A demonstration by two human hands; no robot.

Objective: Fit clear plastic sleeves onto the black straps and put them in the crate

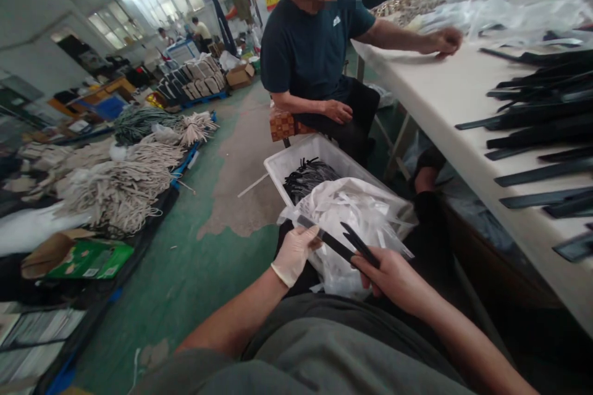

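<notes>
My left hand (pixel 294 252), in a pale thin glove, pinches a flat black strap (pixel 337 245) near its far end. The strap runs down to my bare right hand (pixel 391 274), whose fingers are closed around its other end. Two more short black strap ends (pixel 359 239) stick out of the right hand. Just beyond both hands, a clear plastic bag (pixel 343 197) with whitish contents bulges over the near part of a white plastic bin (pixel 274 174). Inside the bin lies a heap of thin black strips (pixel 306 180).
At right, a white table (pixel 417 83) bears many black straps (pixel 542 133) and plastic bags. A co-worker (pixel 306 49) sits beyond the bin, one hand over the table. Bundled beige cords (pixel 125 188) and a green carton (pixel 92 259) lie along the left floor.
</notes>
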